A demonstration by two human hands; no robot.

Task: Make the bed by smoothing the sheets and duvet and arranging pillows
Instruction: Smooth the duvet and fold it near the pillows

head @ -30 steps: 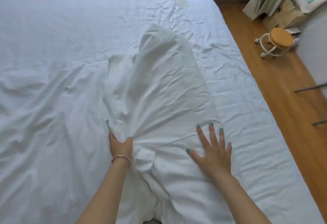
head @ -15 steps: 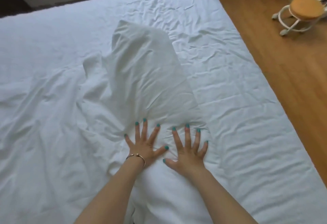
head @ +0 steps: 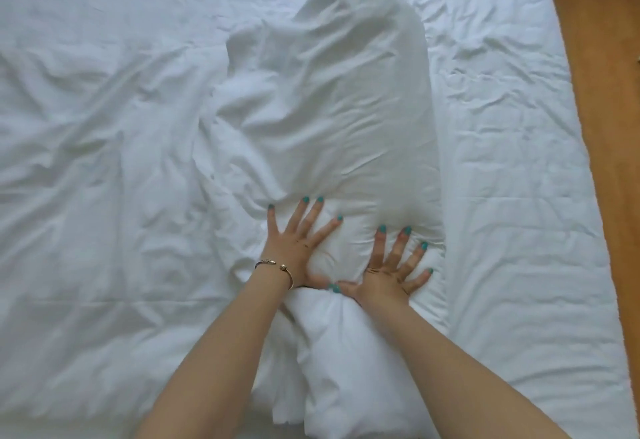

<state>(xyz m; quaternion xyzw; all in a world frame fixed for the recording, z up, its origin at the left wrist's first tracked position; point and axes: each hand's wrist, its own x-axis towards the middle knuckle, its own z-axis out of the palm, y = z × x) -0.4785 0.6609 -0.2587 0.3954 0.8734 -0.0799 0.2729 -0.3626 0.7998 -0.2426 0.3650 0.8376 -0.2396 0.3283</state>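
Change: both hands have slid a little up the pillow since half a second ago, and the stool at the far right has gone from view.
Left hand (head: 297,247): flat, fingers spread, pressing the pillow's near half; a thin metal bangle (head: 277,267) circles the wrist.
Right hand (head: 391,272): flat and spread just beside it, thumbs nearly touching.
Pillow (head: 332,109): white cotton case, long and soft, creased, dented under the palms, lying lengthwise toward the bed's right edge.
Duvet (head: 104,179): white, rumpled in broad folds left of the pillow.
Sheet (head: 512,168): white, finely wrinkled, reaching the right edge.
Floor (head: 606,127): smooth orange-brown wood.
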